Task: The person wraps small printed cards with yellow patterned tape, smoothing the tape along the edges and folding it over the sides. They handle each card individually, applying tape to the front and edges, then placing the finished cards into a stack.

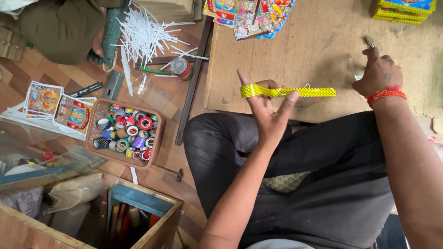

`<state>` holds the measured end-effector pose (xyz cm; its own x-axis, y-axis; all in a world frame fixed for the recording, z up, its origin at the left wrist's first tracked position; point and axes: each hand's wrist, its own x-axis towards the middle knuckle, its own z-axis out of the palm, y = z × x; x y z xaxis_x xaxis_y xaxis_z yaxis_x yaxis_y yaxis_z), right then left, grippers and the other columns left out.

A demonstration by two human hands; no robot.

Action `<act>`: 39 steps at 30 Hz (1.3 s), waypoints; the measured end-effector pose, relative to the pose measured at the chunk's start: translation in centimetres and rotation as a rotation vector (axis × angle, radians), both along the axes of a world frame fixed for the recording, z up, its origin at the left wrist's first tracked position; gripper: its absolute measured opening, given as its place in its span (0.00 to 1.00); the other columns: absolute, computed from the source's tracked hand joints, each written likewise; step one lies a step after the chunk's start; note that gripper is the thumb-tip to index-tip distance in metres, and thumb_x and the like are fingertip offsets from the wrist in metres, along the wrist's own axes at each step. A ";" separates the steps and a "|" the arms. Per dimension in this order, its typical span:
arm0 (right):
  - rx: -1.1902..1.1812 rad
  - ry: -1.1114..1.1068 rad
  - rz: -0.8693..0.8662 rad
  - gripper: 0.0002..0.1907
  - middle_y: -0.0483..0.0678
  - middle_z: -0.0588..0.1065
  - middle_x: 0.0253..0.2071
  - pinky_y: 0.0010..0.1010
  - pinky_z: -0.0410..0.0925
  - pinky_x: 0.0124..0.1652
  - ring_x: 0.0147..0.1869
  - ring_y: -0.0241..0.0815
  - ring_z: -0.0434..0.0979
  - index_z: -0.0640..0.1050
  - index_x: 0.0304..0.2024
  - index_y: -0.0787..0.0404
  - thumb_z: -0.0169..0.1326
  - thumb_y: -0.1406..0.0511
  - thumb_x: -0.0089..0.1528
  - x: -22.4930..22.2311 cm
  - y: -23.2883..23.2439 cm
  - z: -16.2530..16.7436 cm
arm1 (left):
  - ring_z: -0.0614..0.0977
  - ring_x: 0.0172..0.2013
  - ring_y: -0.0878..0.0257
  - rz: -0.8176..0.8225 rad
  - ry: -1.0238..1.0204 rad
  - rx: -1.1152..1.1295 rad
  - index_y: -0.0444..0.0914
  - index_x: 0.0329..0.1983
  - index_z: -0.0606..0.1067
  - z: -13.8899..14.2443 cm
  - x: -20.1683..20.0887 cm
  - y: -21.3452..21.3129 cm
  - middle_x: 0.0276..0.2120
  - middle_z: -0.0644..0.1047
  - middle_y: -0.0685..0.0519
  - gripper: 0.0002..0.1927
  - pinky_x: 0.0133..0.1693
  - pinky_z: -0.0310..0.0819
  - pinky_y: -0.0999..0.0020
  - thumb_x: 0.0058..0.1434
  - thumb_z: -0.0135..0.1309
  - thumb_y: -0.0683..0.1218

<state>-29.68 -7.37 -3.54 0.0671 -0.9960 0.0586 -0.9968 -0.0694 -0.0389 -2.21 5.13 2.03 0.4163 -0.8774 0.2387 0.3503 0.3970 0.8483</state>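
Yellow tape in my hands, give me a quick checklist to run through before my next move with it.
1. Tape stretched straight between the hands: ok, it runs level with no sag.
2. Left hand has its end: ok, the tape wraps over the fingers.
3. Right hand has the other end: cannot tell, the strip stops short of it and any clear part is hard to see.
4. Tool in right hand: ok, a small metal tip shows above the fingers; its kind is unclear.
5. Board under the tape: ok, bare wood there.
6. Spare rolls within reach: ok, basket sits to the left.
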 end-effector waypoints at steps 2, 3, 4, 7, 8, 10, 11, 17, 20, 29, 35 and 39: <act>0.052 -0.072 -0.040 0.40 0.60 0.80 0.41 0.49 0.72 0.46 0.47 0.63 0.80 0.67 0.65 0.59 0.65 0.66 0.51 0.1 -0.1 0.1 | 0.71 0.49 0.65 0.007 -0.050 0.006 0.38 0.83 0.31 -0.1 0.0 0.0 0.48 0.68 0.53 0.62 0.61 0.67 0.65 0.63 0.65 0.44; 0.080 -0.108 -0.062 0.38 0.60 0.80 0.41 0.51 0.72 0.47 0.47 0.64 0.80 0.66 0.64 0.60 0.63 0.68 0.52 0.2 -0.1 0.2 | 0.70 0.50 0.64 0.005 -0.054 0.019 0.38 0.84 0.31 -0.2 0.0 -0.1 0.49 0.68 0.53 0.62 0.62 0.67 0.65 0.63 0.65 0.44; 0.048 -0.154 -0.068 0.35 0.63 0.79 0.40 0.52 0.72 0.48 0.46 0.66 0.79 0.66 0.64 0.61 0.61 0.69 0.55 0.3 -0.2 0.3 | 0.70 0.51 0.64 0.001 -0.057 0.030 0.37 0.84 0.31 -0.2 0.0 -0.2 0.49 0.67 0.53 0.62 0.63 0.66 0.65 0.63 0.65 0.44; 0.036 -0.547 -0.121 0.30 0.64 0.78 0.39 0.51 0.74 0.46 0.44 0.65 0.80 0.64 0.64 0.63 0.56 0.72 0.60 0.5 -0.2 0.8 | 0.70 0.49 0.64 -0.022 -0.038 0.027 0.37 0.85 0.31 -0.4 0.0 -0.4 0.48 0.67 0.53 0.61 0.62 0.66 0.65 0.64 0.64 0.43; 0.091 -0.852 -0.159 0.32 0.61 0.78 0.39 0.47 0.76 0.44 0.44 0.60 0.81 0.62 0.64 0.62 0.56 0.74 0.58 0.6 -0.3 1.5 | 0.69 0.49 0.64 -0.020 -0.050 0.023 0.37 0.85 0.31 -0.5 -0.1 -0.5 0.47 0.67 0.53 0.61 0.62 0.66 0.65 0.64 0.64 0.43; 0.122 -1.387 -0.189 0.27 0.57 0.79 0.40 0.42 0.78 0.43 0.44 0.53 0.83 0.64 0.63 0.65 0.52 0.77 0.62 1.3 0.5 3.2 | 0.69 0.49 0.64 -0.019 -0.075 0.027 0.37 0.86 0.31 -0.5 -0.1 -0.4 0.45 0.67 0.53 0.60 0.62 0.66 0.66 0.66 0.63 0.43; 0.084 -1.619 -0.174 0.20 0.56 0.80 0.41 0.39 0.77 0.45 0.44 0.51 0.83 0.67 0.61 0.69 0.48 0.79 0.66 1.8 1.8 4.2 | 0.69 0.48 0.65 -0.041 -0.035 0.038 0.38 0.85 0.31 -0.5 -0.2 -0.5 0.45 0.66 0.54 0.61 0.60 0.66 0.66 0.65 0.63 0.44; -0.037 -1.873 0.076 0.11 0.54 0.75 0.39 0.31 0.77 0.44 0.41 0.45 0.81 0.63 0.56 0.65 0.44 0.78 0.73 8.5 10.7 10.9 | 0.67 0.48 0.65 -0.050 -0.030 0.039 0.38 0.85 0.31 -0.4 -0.1 -0.8 0.46 0.65 0.56 0.60 0.59 0.64 0.67 0.65 0.62 0.43; -0.114 -1.512 0.227 0.11 0.53 0.76 0.42 0.31 0.79 0.47 0.45 0.43 0.82 0.61 0.57 0.63 0.46 0.77 0.75 11.7 11.9 12.8 | 0.67 0.47 0.65 -0.062 -0.059 0.049 0.38 0.85 0.31 -0.4 0.1 -0.5 0.46 0.66 0.55 0.60 0.60 0.64 0.67 0.65 0.62 0.43; -0.173 -1.281 0.349 0.15 0.51 0.68 0.45 0.28 0.76 0.49 0.48 0.43 0.79 0.57 0.57 0.66 0.48 0.80 0.78 13.0 12.3 12.2 | 0.68 0.45 0.66 -0.064 -0.075 0.048 0.38 0.86 0.32 -0.5 0.4 -0.2 0.43 0.66 0.55 0.60 0.60 0.64 0.66 0.66 0.62 0.45; -0.210 -1.162 0.320 0.15 0.54 0.72 0.47 0.26 0.77 0.47 0.50 0.43 0.83 0.57 0.55 0.67 0.51 0.77 0.77 13.3 12.6 12.5 | 0.67 0.46 0.66 -0.074 -0.043 0.050 0.38 0.86 0.32 -0.7 0.2 0.0 0.44 0.66 0.56 0.60 0.60 0.64 0.66 0.66 0.63 0.47; -0.300 -1.076 0.313 0.15 0.57 0.74 0.46 0.27 0.75 0.44 0.48 0.46 0.82 0.56 0.53 0.68 0.51 0.77 0.77 13.9 12.7 12.4 | 0.67 0.44 0.66 -0.071 -0.039 0.042 0.38 0.86 0.32 -1.0 0.2 -0.1 0.42 0.65 0.56 0.60 0.61 0.63 0.66 0.67 0.62 0.48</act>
<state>-15.79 5.34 8.90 0.0794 -0.8811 0.4661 -0.3960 -0.4570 -0.7965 -2.04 5.05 1.04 0.3437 -0.9139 0.2158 0.3423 0.3359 0.8775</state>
